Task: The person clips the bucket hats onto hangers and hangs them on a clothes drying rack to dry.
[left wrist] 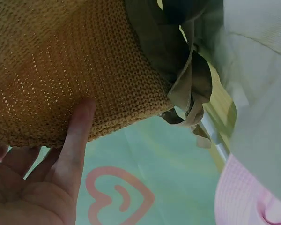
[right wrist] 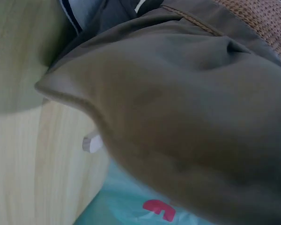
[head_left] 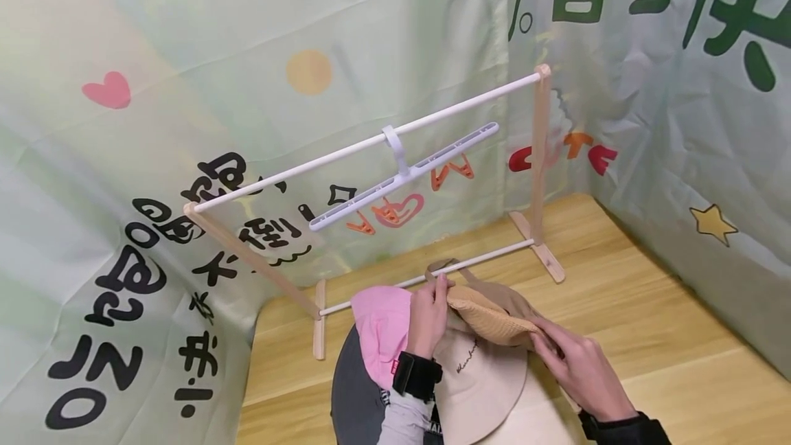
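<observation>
A tan knitted hat (head_left: pixel 488 314) is held up between both hands above a pile of hats. My left hand (head_left: pixel 426 318) pinches its left edge; in the left wrist view the thumb (left wrist: pixel 79 122) lies on the knit with the other fingers behind. With thumb and fingers, my right hand (head_left: pixel 583 369) grips the right edge. Brown cloth (right wrist: pixel 178 103) fills much of the right wrist view and hides that hand; its strap (left wrist: pixel 189 89) hangs beside the knit. Below are a beige cap (head_left: pixel 482 376) with dark script, a pink cap (head_left: pixel 382 328) and a dark grey hat (head_left: pixel 352 390).
Behind the pile stands a rack with a white top rail (head_left: pixel 309 160) and wooden posts (head_left: pixel 540 156). A pale hanger (head_left: pixel 404 176) hooks over the rail, several orange clips (head_left: pixel 440 176) along it. Printed curtains (head_left: pixel 402 26) surround the wooden table (head_left: pixel 643 307).
</observation>
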{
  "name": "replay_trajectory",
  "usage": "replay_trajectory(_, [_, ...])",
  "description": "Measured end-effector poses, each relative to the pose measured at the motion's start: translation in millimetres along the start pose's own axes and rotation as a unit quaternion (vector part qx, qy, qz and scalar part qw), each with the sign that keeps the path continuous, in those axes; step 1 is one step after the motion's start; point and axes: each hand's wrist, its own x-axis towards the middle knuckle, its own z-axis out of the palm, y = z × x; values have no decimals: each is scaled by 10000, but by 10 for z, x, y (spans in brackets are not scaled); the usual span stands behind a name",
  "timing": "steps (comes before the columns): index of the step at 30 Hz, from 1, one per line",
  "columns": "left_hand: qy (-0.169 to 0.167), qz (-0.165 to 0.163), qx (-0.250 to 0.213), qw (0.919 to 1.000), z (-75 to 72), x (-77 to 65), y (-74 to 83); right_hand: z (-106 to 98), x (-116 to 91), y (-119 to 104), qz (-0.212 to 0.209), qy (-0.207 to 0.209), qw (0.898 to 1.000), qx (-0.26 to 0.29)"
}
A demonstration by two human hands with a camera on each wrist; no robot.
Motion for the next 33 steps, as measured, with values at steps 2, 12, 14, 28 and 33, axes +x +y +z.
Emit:
replay_trajectory(2, [12, 98, -11, 10000, 9, 11, 22, -21, 13, 3, 11, 28, 10000, -3])
replay_trajectory(12, [-243, 17, -301, 9992, 60, 66, 152, -134, 66, 10, 85, 306, 9994, -161])
replay_trajectory(14, [-222, 121, -285, 9993, 65, 70, 149, -150, 79, 10, 90, 319, 9993, -170])
replay_trajectory(28, [-631, 867, -165, 9941, 79, 166, 251, -286, 167, 29, 300, 569, 9978, -187])
replay_trajectory(33, [-749, 1109, -78, 9910, 105, 186, 254, -301, 177, 42, 328, 648, 9973, -109])
